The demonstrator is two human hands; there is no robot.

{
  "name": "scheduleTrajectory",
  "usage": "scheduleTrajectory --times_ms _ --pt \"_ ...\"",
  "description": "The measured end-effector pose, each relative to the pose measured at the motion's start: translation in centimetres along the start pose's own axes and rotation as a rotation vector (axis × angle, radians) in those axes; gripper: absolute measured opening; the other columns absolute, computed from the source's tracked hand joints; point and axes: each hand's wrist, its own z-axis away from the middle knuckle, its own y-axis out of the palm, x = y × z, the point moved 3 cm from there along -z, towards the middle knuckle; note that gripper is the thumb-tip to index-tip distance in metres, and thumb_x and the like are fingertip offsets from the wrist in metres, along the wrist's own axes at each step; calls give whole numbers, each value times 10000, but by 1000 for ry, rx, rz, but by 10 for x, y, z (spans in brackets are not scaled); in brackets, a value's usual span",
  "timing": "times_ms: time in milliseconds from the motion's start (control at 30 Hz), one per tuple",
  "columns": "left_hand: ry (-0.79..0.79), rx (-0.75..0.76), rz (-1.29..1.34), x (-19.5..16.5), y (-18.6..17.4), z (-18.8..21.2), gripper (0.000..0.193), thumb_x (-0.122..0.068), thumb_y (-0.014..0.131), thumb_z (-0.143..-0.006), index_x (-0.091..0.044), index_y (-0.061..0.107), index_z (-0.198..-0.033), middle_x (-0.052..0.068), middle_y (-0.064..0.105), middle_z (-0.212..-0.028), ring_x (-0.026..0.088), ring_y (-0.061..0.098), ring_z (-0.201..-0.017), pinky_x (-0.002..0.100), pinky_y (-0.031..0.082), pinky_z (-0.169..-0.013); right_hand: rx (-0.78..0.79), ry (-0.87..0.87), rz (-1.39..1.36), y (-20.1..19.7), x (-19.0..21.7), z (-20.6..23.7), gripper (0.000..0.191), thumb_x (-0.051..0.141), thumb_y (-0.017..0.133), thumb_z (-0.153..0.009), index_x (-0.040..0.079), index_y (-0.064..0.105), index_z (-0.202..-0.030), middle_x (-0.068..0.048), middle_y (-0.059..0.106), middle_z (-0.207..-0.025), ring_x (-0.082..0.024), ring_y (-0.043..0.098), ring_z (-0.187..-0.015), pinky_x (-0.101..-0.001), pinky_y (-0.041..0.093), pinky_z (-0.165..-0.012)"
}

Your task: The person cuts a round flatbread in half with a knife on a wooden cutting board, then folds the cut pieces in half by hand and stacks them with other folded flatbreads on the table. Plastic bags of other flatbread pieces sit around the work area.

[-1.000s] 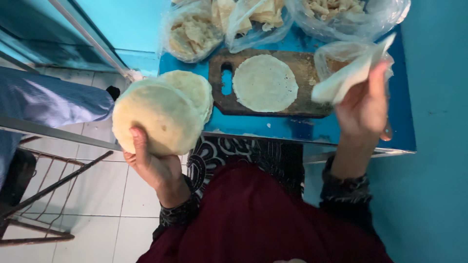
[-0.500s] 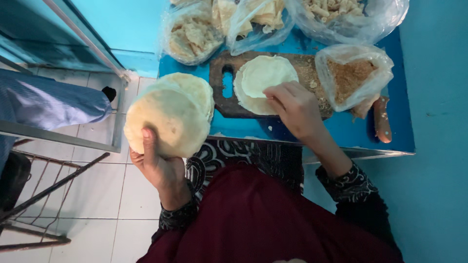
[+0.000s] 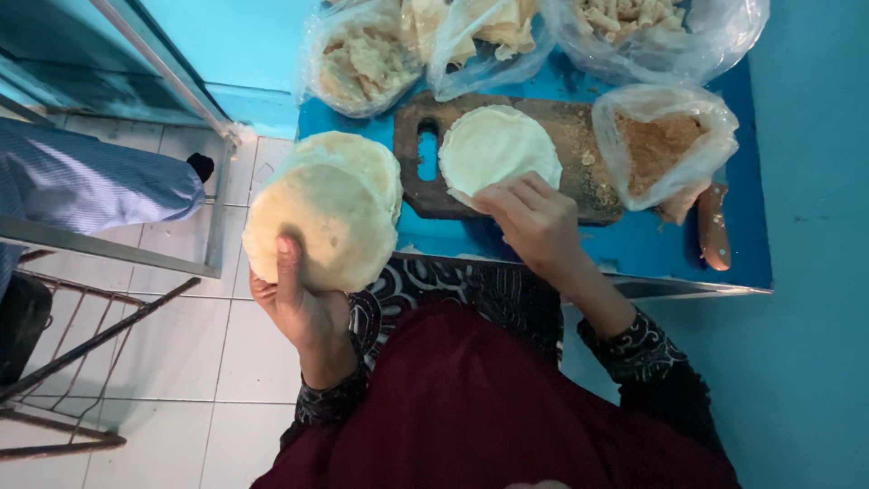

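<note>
Top bags [image 3: 652, 32] cut off
</note>
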Motion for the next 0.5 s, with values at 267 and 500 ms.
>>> scheduleTrajectory --times_ms 267,500 --pt "-47 64 -13 4 7 5 429 -169 684 -1023 63 570 -1365 181 673 -1309 292 692 -1177 447 587 -1044 -13 -27 -21 -5 15 15 254 -19 759 -896 34 704 -1138 -100 751 -1091 -262 740 -1011 -354 605 -849" --pt "-279 110 57 12 9 16 530 -313 570 -1076 74 497 -1431 207 620 -1368 322 657 -1213 493 561 -1036 -88 199 -136 -17 7 33 290 -37 770 -916 31 705 -1191 -115 748 -1163 -278 759 -1026 -337 602 -879"
